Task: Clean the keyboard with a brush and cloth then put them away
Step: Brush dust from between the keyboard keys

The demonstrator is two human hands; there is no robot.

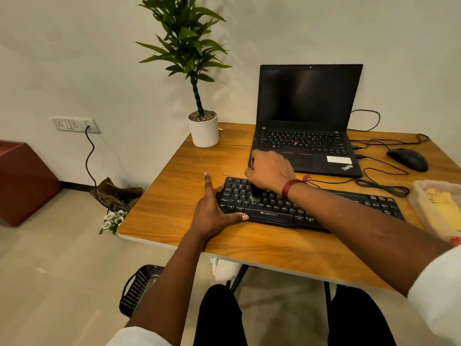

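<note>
Brushing stage, 1 of 3. On the table [174, 171] the keyboard [274, 216] lies centre frame. The tray [421, 186] at the right edge holds what looks like the yellow cloth [441, 206], so wiping and putting away remain. Your left hand [212, 211], fingers straight, braces the keyboard's left end. Your right hand [270, 172] curls round the brush [255, 193], bristles on the left keys.

Head camera looks down, close over the desk [174, 176], edges seemingly warped.

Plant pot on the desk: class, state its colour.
The pot is white, best seen in the head view.
</note>
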